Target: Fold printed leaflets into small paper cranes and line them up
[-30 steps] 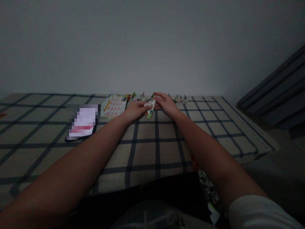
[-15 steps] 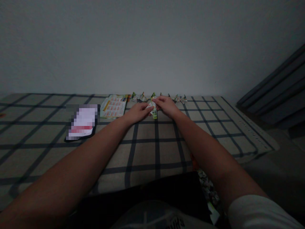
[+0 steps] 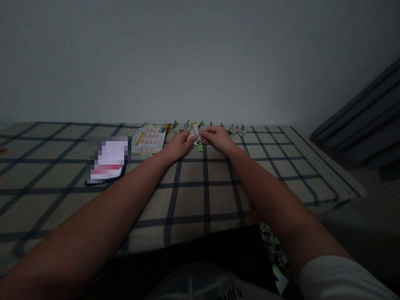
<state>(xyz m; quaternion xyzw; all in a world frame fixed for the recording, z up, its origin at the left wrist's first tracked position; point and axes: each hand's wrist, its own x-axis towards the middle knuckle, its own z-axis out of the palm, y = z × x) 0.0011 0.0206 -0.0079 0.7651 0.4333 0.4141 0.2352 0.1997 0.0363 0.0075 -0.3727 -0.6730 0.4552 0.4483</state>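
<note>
A narrow green-and-white printed paper strip (image 3: 199, 146) is pinched between the thumb and fingers of my left hand (image 3: 178, 146). The strip leans, its top tilted left. My right hand (image 3: 218, 138) is close beside its right edge, thumb and fingers pressed together; whether they grip the paper I cannot tell. Just behind my hands, several small folded paper pieces (image 3: 240, 130) with the same kind of print stand in a row along the wall. Part of that row is hidden by my hands.
Left of my hands lies a printed sheet (image 3: 149, 141) with a grid of pictures. Nearer on the left is a phone (image 3: 109, 157) with a lit, blurred screen. A checked cloth (image 3: 190, 200) covers the table, which meets a plain wall (image 3: 200, 62). Crumpled printed paper (image 3: 274, 246) is below the front edge.
The paper strip has shifted slightly left and tilted, its top leaning left. My left hand has moved a little left, and my right fingertips have come away from the strip's top.
</note>
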